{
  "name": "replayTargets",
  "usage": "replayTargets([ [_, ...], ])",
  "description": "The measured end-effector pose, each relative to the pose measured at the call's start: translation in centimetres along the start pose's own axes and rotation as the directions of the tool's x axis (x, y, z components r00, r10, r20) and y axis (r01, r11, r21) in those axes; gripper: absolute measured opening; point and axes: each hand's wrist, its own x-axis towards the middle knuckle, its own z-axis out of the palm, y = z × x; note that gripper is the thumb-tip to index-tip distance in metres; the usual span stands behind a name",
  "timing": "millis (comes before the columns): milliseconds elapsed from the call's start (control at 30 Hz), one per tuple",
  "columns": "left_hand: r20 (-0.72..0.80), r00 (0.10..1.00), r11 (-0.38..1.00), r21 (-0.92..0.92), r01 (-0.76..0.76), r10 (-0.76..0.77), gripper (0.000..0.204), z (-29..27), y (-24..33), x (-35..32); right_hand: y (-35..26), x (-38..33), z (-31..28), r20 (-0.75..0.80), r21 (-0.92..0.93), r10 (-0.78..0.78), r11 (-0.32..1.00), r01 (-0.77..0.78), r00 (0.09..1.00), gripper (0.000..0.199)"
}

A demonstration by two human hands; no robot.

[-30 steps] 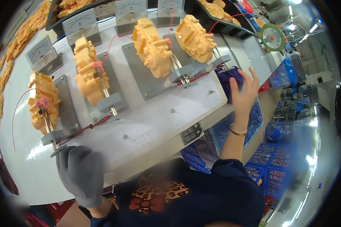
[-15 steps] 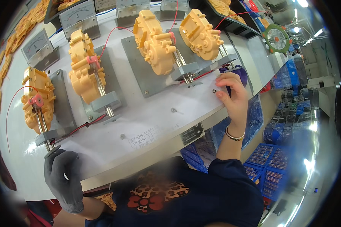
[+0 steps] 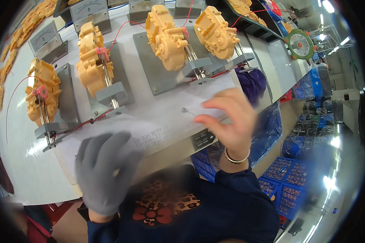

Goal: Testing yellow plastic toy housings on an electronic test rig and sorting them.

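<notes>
My left hand (image 3: 105, 172), in a grey glove and blurred, hovers over the near edge of the white workbench (image 3: 24, 170), fingers loosely spread and nothing seen in them. My bare right hand (image 3: 233, 121) is over the front edge at right, thumb and fingers apart, with nothing visible between them. Just left of its thumb, a small metal screw (image 3: 184, 109) stands at the white sheet. Several yellow plastic gear housings sit on grey plates beyond my hands; the leftmost housing (image 3: 44, 95) is nearest my left hand. A pink piece (image 3: 40, 92) with a red wire is fitted on it.
Analogue panel meters (image 3: 89, 16) line the back. A black bin (image 3: 253, 20) with yellow parts stands at the back right, near a green fan (image 3: 299, 44). Purple cloth (image 3: 252, 85) lies at the bench's right edge. Blue crates (image 3: 278, 166) stand below at right.
My left hand has come away from the leftmost fixture's metal rods, moving right. My right hand has moved left and nearer to me, away from the right end of the bench. The view has shifted slightly.
</notes>
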Motion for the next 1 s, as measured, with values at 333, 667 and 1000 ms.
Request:
replayTargets([
  [333, 0.013, 0.994, 0.994, 0.008, 0.111, -0.111, 0.015, 2.0, -0.3, 1.4, 0.2, 0.1, 2.4, 0.079, 0.112, 0.141, 0.982, -0.149, 0.987, 0.023],
  [667, -0.147, 0.971, 0.982, 0.01, 0.191, -0.188, 0.017, -0.4, -0.5, -0.8, 1.7, -1.4, 0.2, -0.141, 0.207, 0.156, 0.97, -0.125, 0.978, 0.018],
  [1000, -0.283, 0.919, 0.945, 0.093, 0.312, -0.276, 0.015, -1.4, -4.8, -3.6, 5.3, -3.4, -0.1, -0.264, 0.005, 0.276, 0.959, -0.285, 0.924, 0.009],
])
